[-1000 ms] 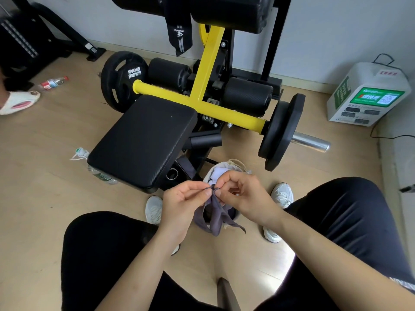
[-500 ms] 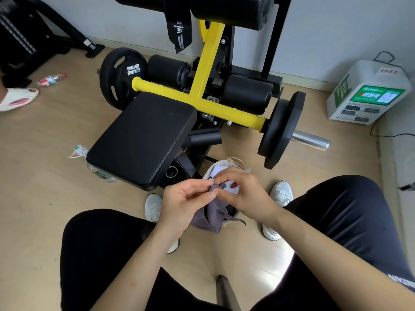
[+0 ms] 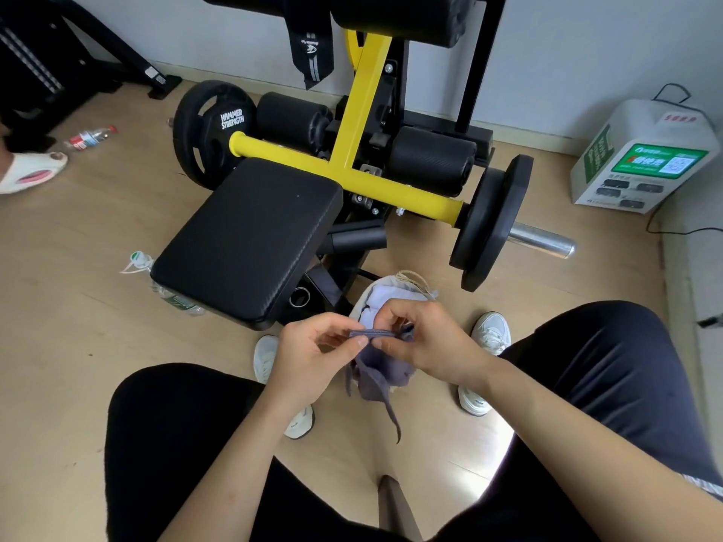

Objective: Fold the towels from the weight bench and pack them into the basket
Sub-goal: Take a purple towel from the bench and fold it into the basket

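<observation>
Head view — left hand (image 3: 309, 357), right hand (image 3: 426, 342) — curled fingers (image 3: 362, 341) on towel (image 3: 375, 375) edge

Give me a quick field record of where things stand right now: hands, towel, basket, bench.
left hand: pinches the grey towel's top edge
right hand: pinches the same edge, close beside the left hand
grey towel: hangs bunched from both hands, above the basket
basket: on the floor between the shoes, white towel inside
bench pad: black, beyond the basket
</observation>
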A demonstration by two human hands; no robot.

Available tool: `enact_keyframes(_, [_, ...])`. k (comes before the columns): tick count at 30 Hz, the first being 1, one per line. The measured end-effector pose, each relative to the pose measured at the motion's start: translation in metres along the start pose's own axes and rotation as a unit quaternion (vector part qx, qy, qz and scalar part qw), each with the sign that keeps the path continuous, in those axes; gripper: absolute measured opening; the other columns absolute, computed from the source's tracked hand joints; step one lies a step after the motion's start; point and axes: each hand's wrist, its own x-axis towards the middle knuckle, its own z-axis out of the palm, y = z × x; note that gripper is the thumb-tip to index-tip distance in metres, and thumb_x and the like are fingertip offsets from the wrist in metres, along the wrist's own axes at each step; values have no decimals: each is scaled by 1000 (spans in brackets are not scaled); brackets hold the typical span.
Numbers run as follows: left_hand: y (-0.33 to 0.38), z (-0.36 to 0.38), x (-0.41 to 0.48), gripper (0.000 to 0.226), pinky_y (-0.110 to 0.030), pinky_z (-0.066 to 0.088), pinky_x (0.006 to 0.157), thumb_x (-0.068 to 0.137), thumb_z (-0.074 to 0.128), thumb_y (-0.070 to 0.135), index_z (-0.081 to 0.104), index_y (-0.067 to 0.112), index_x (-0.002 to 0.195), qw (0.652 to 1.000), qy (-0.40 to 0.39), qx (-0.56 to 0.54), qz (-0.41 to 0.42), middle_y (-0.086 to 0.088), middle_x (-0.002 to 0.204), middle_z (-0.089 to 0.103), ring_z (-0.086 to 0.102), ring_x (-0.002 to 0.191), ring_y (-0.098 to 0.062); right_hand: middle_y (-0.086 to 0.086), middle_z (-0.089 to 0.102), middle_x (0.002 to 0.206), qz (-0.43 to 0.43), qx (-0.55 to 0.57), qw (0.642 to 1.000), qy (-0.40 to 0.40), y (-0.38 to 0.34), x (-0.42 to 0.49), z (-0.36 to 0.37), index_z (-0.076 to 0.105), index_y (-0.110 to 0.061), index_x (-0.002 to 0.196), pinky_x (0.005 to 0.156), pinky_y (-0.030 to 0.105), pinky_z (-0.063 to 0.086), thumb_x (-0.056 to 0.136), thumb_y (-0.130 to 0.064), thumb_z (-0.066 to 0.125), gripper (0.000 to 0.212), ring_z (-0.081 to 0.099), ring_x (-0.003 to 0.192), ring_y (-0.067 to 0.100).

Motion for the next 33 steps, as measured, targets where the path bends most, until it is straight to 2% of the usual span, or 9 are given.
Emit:
enact_keyframes(3, [0, -2, 0, 21, -20, 57, 75, 87, 76, 0, 76, 20, 93, 1000, 11, -16, 11, 5, 87, 78, 74, 83, -10, -8, 65, 77, 18, -2, 1000, -15, 4, 0, -2, 64, -24, 83, 64, 19, 47, 86, -8, 73, 19, 57, 69, 3])
enact_keyframes(5, [1, -4, 0, 20, -20, 55, 76, 90, 72, -3, 73, 17, 93, 999, 23, -32, 12, 4, 87, 76, 72, 84, -11, -10, 61, 73, 25, -48, 998, -38, 11, 0, -4, 63, -27, 81, 62, 16, 43, 84, -11, 73, 20, 53, 66, 3])
enact_keyframes(8, [2, -8, 1, 21, -13, 50, 75, 94, 66, -4, 67, 17, 95, 995, 82, -56, 3, 13, 85, 72, 67, 81, -1, -15, 53, 67, 42, -113, 991, -52, 21, 2, -9, 56, -36, 76, 60, 14, 37, 82, -17, 74, 27, 47, 63, 5])
enact_keyframes(13, [1, -19, 4, 16, -10, 48, 71, 96, 64, 0, 64, 16, 99, 985, 160, -63, 11, 20, 84, 70, 65, 79, 4, -7, 56, 68, 74, -98, 992, -16, 33, 2, -23, 65, -15, 82, 59, 16, 37, 79, -10, 78, 14, 46, 61, 6])
enact_keyframes(17, [-5, -27, 3, 17, -10, 48, 71, 97, 65, 6, 65, 23, 100, 978, 202, -42, 5, 25, 83, 68, 63, 78, 4, -1, 68, 80, 98, -106, 989, 20, 41, 0, -37, 68, -18, 85, 67, 24, 47, 78, -12, 81, 16, 58, 71, 14])
enact_keyframes(20, [-12, -33, 6, 19, -14, 52, 76, 99, 65, 11, 65, 30, 98, 968, 245, -49, -20, 14, 89, 70, 65, 82, 4, -4, 67, 78, 112, -119, 986, 37, 46, -1, -50, 68, -20, 84, 65, 21, 47, 79, -9, 79, 17, 59, 71, 12])
enact_keyframes(23, [-16, -34, 8, 21, -14, 52, 77, 99, 65, 10, 65, 31, 97, 965, 256, -45, -35, 9, 95, 70, 66, 84, 5, -8, 65, 75, 122, -147, 981, 39, 50, -2, -59, 66, -24, 82, 64, 17, 45, 78, -2, 74, 23, 59, 69, 7])
enact_keyframes(28, [-21, -32, 9, 10, -10, 51, 76, 98, 65, 11, 66, 19, 104, 959, 275, -37, -51, 8, 96, 69, 65, 83, 7, -6, 62, 79, 145, -236, 960, 42, 55, -3, -68, 71, -19, 87, 68, 22, 41, 78, -1, 68, 20, 57, 76, 16])
enact_keyframes(33, [-25, -33, 10, 18, -15, 53, 78, 99, 65, 11, 66, 29, 98, 957, 279, -44, -69, 9, 96, 70, 66, 85, 5, -5, 66, 76, 147, -173, 970, 92, 60, -7, -76, 61, -26, 83, 64, 17, 46, 76, 0, 72, 29, 63, 73, 17])
